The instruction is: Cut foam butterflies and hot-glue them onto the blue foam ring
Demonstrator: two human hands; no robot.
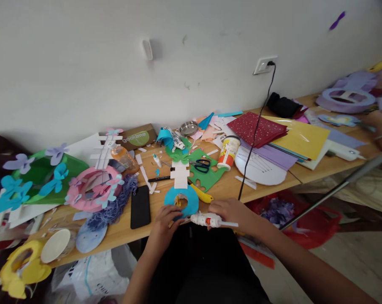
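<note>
At the front edge of the table lies a blue foam or paper ring (191, 198), with a white fence-shaped piece (180, 175) reaching away from its far side. My left hand (166, 218) is closed on the near left edge of this ring, fingers over its rim. My right hand (227, 211) grips a white hot glue gun (205, 219), its nozzle pointing left at the ring's near edge and a glue stick jutting from its back. Just beyond the ring are a yellow-handled tool (205, 196), dark-handled scissors (202, 165) and a green sheet with cut-outs (209, 174).
A black phone (140, 207) and a pink flowered ring (79, 190) lie left. A paper cup (228, 153) stands right, near red sheets (257, 128). A black cord (257, 122) hangs from the wall socket across the table. Another person's arm (380, 126) shows far right.
</note>
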